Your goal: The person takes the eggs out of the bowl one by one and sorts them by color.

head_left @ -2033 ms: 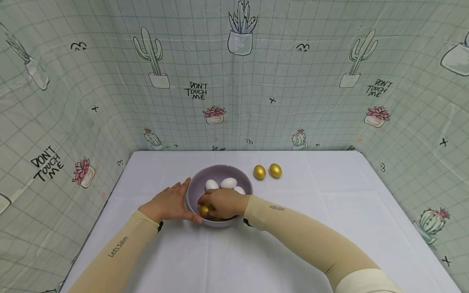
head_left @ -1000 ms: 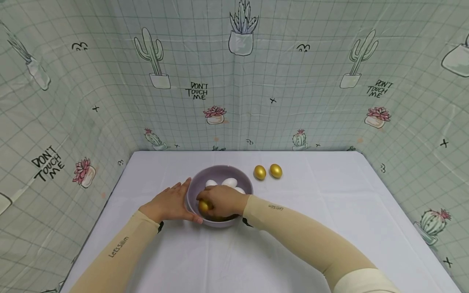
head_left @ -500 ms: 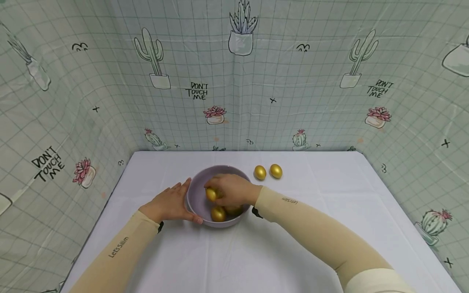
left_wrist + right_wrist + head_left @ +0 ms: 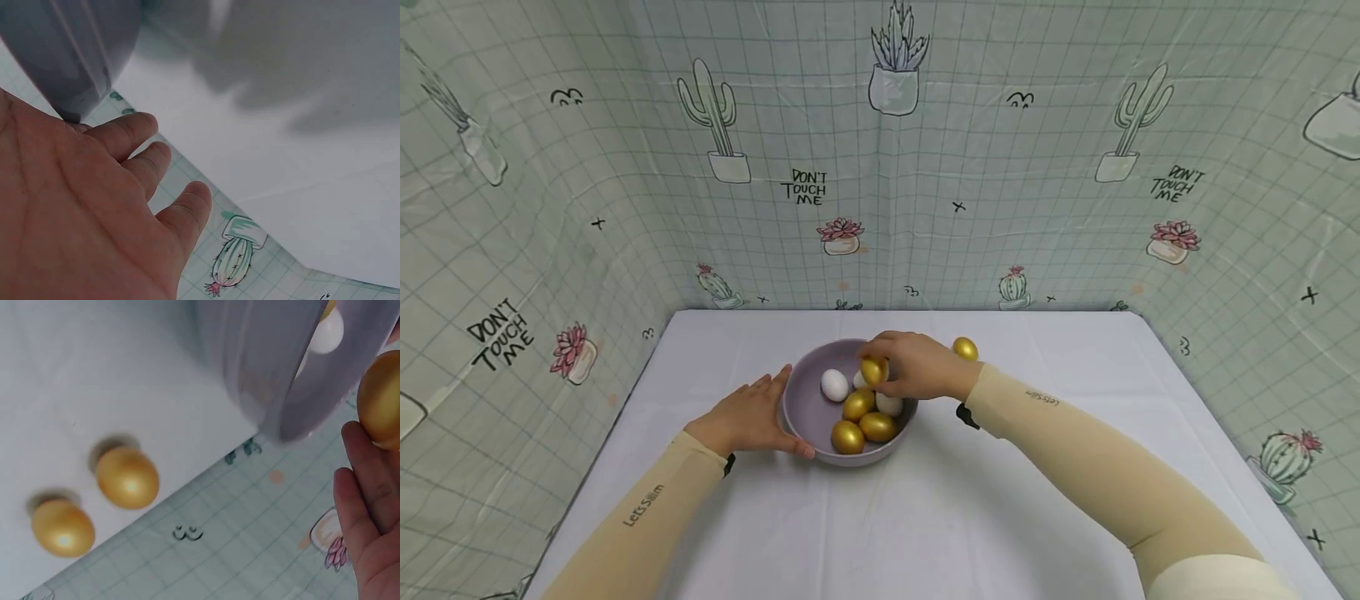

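In the head view a purple bowl [image 4: 802, 412] sits on the table with white eggs [image 4: 834, 385] and several golden eggs [image 4: 847, 437] inside. My left hand [image 4: 741, 415] rests on the bowl's left side, thumb and fingers spread along the wall. In the left wrist view its fingers [image 4: 187, 209] extend past the bowl's edge. Over the bowl's right part, my right hand [image 4: 921, 365] pinches a golden egg [image 4: 873, 370] between thumb and fingertips. That hand covers part of the bowl's right rim and some white eggs.
Two golden eggs lie on the white tablecloth [image 4: 1060, 467] right of the bowl. Both the nearer egg [image 4: 128, 477] and the farther egg [image 4: 62, 527] show in the right wrist view; my right hand hides one in the head view. A cactus-print curtain [image 4: 955, 150] encloses the table's back and sides.
My right hand has lifted a golden egg from the bowl's lower left and carried it up and right. Eggs beneath are uncovered. The left hand and bowl stay in place.
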`<state>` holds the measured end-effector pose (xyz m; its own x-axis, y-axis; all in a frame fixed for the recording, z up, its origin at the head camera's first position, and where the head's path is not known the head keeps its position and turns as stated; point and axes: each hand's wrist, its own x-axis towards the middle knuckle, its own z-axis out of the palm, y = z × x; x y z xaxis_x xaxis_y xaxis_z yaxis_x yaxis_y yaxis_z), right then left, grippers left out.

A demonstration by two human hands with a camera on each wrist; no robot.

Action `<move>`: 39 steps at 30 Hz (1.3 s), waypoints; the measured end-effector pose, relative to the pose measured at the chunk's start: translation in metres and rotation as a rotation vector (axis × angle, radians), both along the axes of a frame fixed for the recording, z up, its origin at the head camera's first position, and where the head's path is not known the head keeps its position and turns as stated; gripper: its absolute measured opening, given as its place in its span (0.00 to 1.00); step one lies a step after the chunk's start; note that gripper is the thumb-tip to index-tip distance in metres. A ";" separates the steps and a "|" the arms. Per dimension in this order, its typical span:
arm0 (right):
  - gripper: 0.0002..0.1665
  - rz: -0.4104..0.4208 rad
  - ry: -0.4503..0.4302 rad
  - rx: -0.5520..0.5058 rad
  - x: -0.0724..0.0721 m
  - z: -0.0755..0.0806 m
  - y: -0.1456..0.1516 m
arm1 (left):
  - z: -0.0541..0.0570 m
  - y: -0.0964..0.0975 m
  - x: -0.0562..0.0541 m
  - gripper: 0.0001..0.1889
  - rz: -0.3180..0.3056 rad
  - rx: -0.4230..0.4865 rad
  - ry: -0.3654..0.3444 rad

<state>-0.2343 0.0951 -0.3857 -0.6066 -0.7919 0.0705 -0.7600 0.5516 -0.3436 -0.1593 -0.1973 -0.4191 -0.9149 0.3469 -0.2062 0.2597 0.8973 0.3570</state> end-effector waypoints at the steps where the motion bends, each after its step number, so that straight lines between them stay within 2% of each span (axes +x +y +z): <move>1: 0.29 -0.001 0.009 -0.008 -0.002 0.001 0.004 | 0.000 0.000 0.000 0.77 0.000 -0.001 0.000; 5: 0.28 -0.015 0.033 -0.028 -0.007 0.005 0.021 | -0.001 0.000 -0.001 0.76 -0.004 -0.007 0.001; 14: 0.30 -0.102 0.068 -0.061 -0.020 0.013 0.065 | 0.001 0.001 0.000 0.76 -0.006 0.002 -0.004; 20: 0.31 -0.188 0.021 -0.063 -0.030 0.011 0.097 | 0.003 0.001 0.000 0.75 -0.010 0.004 0.001; 31: 0.31 -0.348 -0.034 -0.006 -0.049 -0.011 0.140 | -0.001 0.000 -0.001 0.76 -0.005 0.001 0.000; 39: 0.31 -0.393 -0.042 0.019 -0.058 -0.031 0.158 | -0.003 -0.003 -0.001 0.76 -0.002 0.001 0.008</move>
